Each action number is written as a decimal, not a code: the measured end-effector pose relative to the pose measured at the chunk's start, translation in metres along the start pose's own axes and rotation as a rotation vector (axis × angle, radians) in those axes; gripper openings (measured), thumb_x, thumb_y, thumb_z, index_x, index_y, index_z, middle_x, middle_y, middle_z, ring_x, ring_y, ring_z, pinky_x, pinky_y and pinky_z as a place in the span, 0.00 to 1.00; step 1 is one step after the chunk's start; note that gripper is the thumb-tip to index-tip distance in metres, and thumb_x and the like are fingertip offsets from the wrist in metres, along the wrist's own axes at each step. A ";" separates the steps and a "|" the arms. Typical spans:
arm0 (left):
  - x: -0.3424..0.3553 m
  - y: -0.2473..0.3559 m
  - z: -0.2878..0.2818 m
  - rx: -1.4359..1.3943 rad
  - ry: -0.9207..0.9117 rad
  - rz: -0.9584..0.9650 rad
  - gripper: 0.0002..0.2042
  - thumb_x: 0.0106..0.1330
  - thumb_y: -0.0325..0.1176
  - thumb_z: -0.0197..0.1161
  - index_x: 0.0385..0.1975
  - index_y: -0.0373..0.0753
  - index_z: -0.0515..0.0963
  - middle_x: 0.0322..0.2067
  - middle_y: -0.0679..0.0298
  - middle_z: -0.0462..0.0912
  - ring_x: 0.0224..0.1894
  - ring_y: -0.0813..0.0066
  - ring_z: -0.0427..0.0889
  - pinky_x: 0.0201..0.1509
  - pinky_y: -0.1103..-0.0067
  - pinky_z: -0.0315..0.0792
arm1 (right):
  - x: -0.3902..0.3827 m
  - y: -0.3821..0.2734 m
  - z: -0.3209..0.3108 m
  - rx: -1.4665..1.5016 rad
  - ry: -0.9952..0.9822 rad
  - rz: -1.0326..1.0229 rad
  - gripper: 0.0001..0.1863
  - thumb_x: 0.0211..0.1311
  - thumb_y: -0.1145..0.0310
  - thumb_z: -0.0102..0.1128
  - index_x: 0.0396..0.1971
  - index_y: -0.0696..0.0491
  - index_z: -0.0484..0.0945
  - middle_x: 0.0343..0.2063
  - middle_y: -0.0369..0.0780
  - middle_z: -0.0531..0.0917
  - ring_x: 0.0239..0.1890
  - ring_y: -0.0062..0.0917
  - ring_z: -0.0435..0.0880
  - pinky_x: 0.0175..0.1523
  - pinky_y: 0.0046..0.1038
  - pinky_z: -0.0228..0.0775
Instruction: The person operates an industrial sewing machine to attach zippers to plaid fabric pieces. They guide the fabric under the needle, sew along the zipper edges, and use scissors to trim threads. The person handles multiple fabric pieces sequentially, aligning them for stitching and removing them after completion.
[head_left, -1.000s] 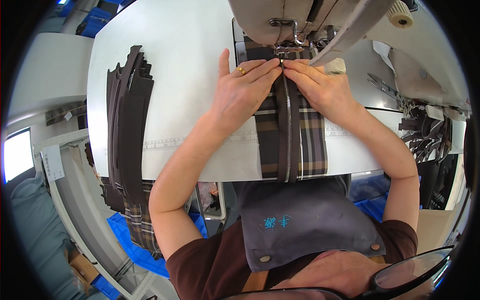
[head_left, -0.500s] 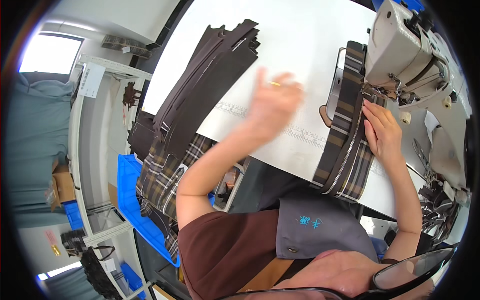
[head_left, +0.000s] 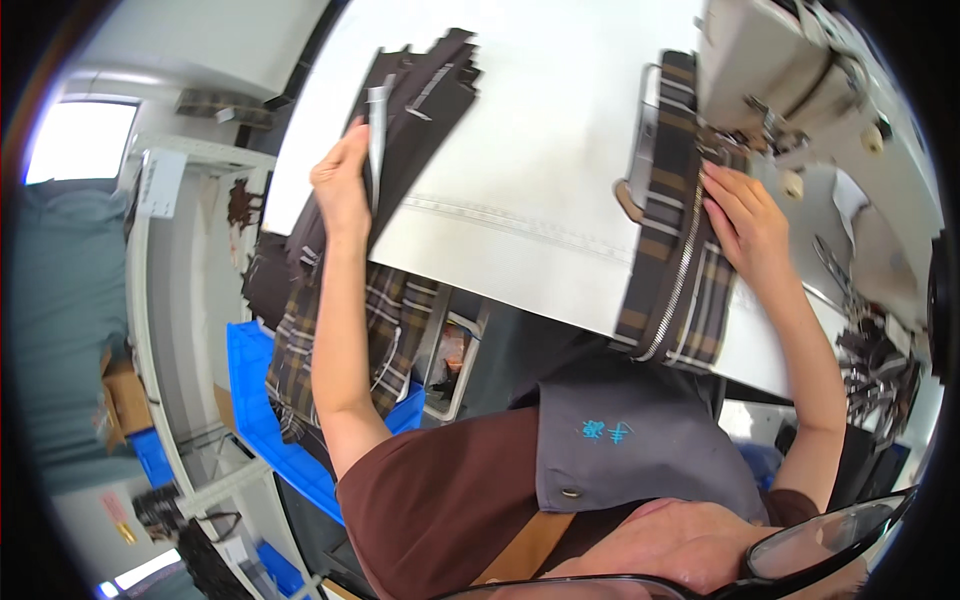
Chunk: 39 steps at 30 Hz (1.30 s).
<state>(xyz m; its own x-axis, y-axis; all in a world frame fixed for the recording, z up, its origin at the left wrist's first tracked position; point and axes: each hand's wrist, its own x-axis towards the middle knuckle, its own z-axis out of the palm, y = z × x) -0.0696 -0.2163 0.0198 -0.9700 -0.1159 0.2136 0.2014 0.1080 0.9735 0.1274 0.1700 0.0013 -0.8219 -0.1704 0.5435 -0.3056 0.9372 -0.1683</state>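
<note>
My left hand [head_left: 345,183] is closed on the edge of a dark fabric strip [head_left: 376,150], whose pale side is turned up. This strip stands at the left side of a pile of dark brown fabric strips [head_left: 435,125] on the white table. On the right, my right hand [head_left: 752,225] lies with fingers stretched out on a plaid fabric piece [head_left: 712,300]. Its fingertips touch near the metal zipper [head_left: 683,268] that runs along the piece. The far end of the plaid piece sits beneath the head of a white sewing machine [head_left: 770,75].
A ruler scale [head_left: 520,222] is marked across the white table [head_left: 540,130]. A blue bin [head_left: 250,385] with plaid fabric [head_left: 350,345] stands left of the table. Scissors [head_left: 832,262] lie right of my right hand, near dark scraps [head_left: 880,370].
My left hand has moved left from above the bare tabletop to the dark pile and taken hold of a strip. The right hand stays on the plaid piece.
</note>
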 end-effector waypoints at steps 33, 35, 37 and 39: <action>-0.166 0.077 0.047 1.139 -1.284 0.826 0.34 0.45 0.22 0.59 0.60 0.43 0.66 0.64 0.59 0.60 0.55 0.62 0.68 0.53 0.68 0.68 | -0.006 0.004 0.006 -0.021 0.064 -0.025 0.13 0.51 0.67 0.65 0.37 0.56 0.80 0.41 0.36 0.82 0.41 0.27 0.80 0.44 0.26 0.75; -0.160 0.061 0.041 1.230 -1.249 1.021 0.36 0.47 0.22 0.58 0.63 0.44 0.62 0.66 0.62 0.57 0.62 0.64 0.62 0.58 0.67 0.65 | -0.006 0.004 0.006 -0.016 0.048 -0.019 0.13 0.51 0.67 0.65 0.37 0.55 0.80 0.41 0.36 0.82 0.42 0.28 0.80 0.45 0.27 0.75; -0.152 0.051 0.038 1.205 -1.320 1.003 0.35 0.51 0.23 0.55 0.64 0.44 0.58 0.67 0.69 0.57 0.68 0.70 0.56 0.64 0.64 0.58 | -0.006 0.003 0.006 -0.026 0.069 -0.018 0.13 0.51 0.67 0.65 0.37 0.55 0.80 0.42 0.36 0.82 0.43 0.29 0.79 0.46 0.28 0.73; -0.146 0.030 0.042 1.006 -1.227 1.070 0.32 0.52 0.23 0.55 0.61 0.45 0.62 0.65 0.69 0.62 0.66 0.71 0.61 0.64 0.63 0.57 | -0.006 0.003 0.005 -0.041 0.066 -0.015 0.13 0.51 0.66 0.65 0.36 0.55 0.80 0.42 0.35 0.82 0.43 0.30 0.78 0.47 0.30 0.71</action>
<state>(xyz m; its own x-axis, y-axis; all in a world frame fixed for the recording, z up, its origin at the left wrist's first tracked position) 0.0724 -0.1549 0.0146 -0.1521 0.9884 -0.0003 0.9884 0.1521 -0.0027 0.1289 0.1721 -0.0063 -0.7835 -0.1650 0.5990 -0.2961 0.9467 -0.1265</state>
